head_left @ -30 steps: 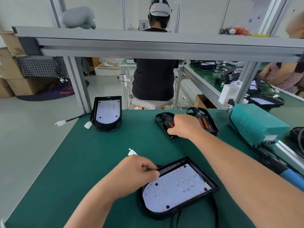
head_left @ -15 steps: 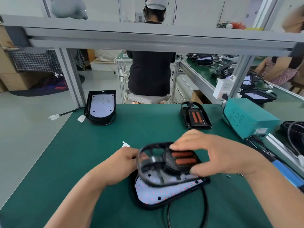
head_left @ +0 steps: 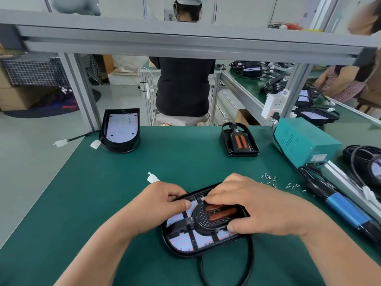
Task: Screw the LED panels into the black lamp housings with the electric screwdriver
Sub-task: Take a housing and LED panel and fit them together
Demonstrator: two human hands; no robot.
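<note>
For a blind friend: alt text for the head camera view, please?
Left hand and right hand grip a black grille frame over the LED panel in a black lamp housing on a green bench. A blue electric screwdriver and loose screws lie to the right; a second housing and spare frame sit behind.

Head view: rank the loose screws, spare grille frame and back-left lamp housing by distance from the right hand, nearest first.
From the right hand, which grips the grille frame:
1. Loose screws: just beyond the hand, slightly right.
2. Spare grille frame: back of the mat, right of centre.
3. Back-left lamp housing: far left corner of the mat.
</note>
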